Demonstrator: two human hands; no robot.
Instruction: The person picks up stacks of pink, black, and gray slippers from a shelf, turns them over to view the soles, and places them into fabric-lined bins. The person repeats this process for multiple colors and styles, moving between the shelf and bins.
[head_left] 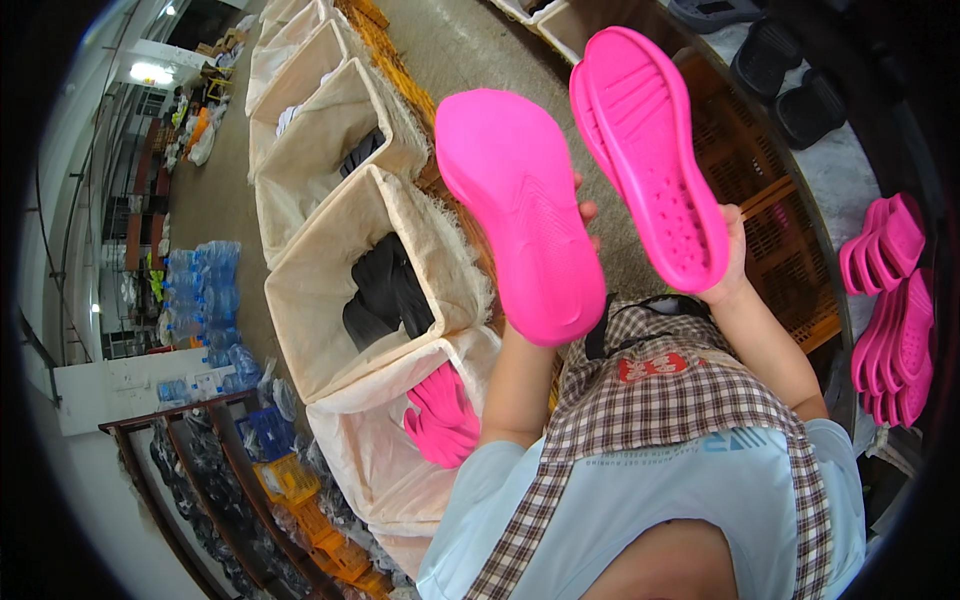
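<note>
My left hand [588,212] grips a bright pink shoe sole [520,215] from behind; only its fingertips show past the sole's right edge. That sole's smooth outer face is towards me, toe end up. Closed round the heel end of a second pink shoe sole [650,160] is my right hand [734,250], its fingers partly hidden behind it. Here the inner side shows, with ridges across the front and small holes near the heel. The two soles are held up side by side, a narrow gap between them.
Cloth-lined bins stand in a row at left, one with black pieces [388,290], the nearest with pink soles [442,415]. More pink soles [895,345] and black soles [810,108] lie on a worktop at right. An orange crate [785,240] sits below it. Bottles [205,290] stand far left.
</note>
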